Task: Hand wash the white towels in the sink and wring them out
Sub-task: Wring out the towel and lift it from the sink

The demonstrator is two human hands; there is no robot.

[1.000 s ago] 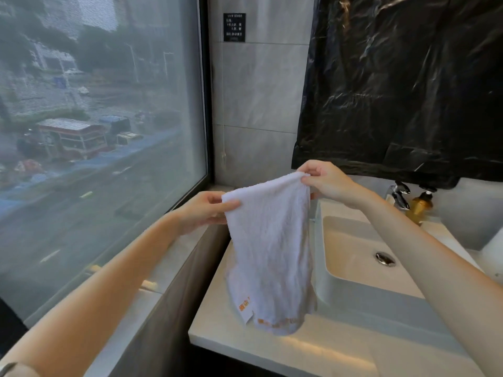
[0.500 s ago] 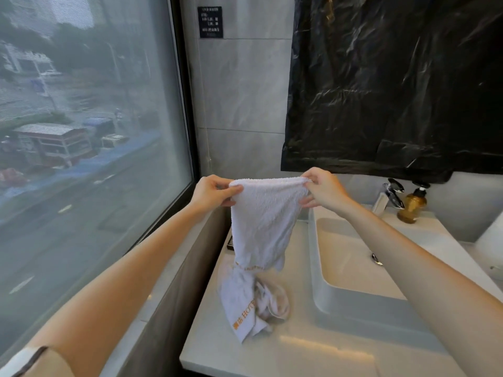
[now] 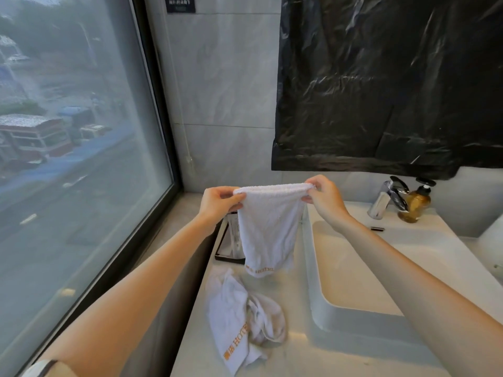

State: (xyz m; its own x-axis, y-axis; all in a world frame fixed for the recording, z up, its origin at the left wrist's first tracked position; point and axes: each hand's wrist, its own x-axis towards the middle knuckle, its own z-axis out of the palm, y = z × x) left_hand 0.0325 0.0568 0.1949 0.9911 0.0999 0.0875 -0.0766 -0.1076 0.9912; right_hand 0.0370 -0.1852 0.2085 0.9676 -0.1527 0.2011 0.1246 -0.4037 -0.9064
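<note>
From where I stand, the held towel hides most of a dark tray behind it on the counter, so I can't tell what the tray holds. The orange lettering along its lower hem is creased and too blurred to read. The right forearm crosses the sink and covers part of the basin.

The left hand and the right hand each pinch a top corner of that towel, fingers curled closed on the cloth. They stretch its upper edge level from side to side. It hangs in the air with its long axis vertical and the hem pointing down at the counter, just left of the sink's rim.

A second towel lies crumpled on the counter below. Its length runs towards the person, with orange "HOTEL" print near the close end.
</note>
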